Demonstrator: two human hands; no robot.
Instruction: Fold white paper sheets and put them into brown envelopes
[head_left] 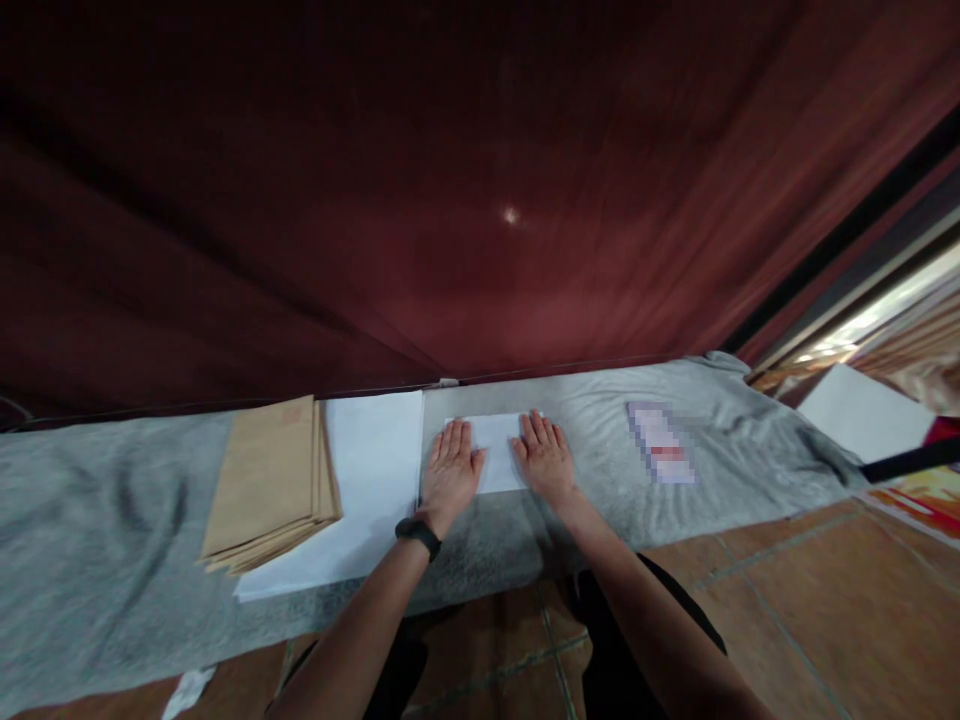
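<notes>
A small white sheet of paper (495,455), perhaps folded, lies on the grey cloth in front of me. Flat on its left end rests my left hand (453,465), fingers stretched forward and thumb out to the side; a dark band circles that wrist. My right hand (546,458) lies flat on the right end, its fingers slightly spread. Both palms face down, and the paper's middle shows between them. Just left of my left hand are larger white sheets (375,450), partly covered by a stack of brown envelopes (266,470).
The grey cloth (600,510) covers a long, narrow surface. On its right lies a blurred purple-and-white item (662,442). A dark red curtain (450,250) hangs along the far edge. Brown floor tiles (810,590) show on the near side, and a white panel (866,412) stands at right.
</notes>
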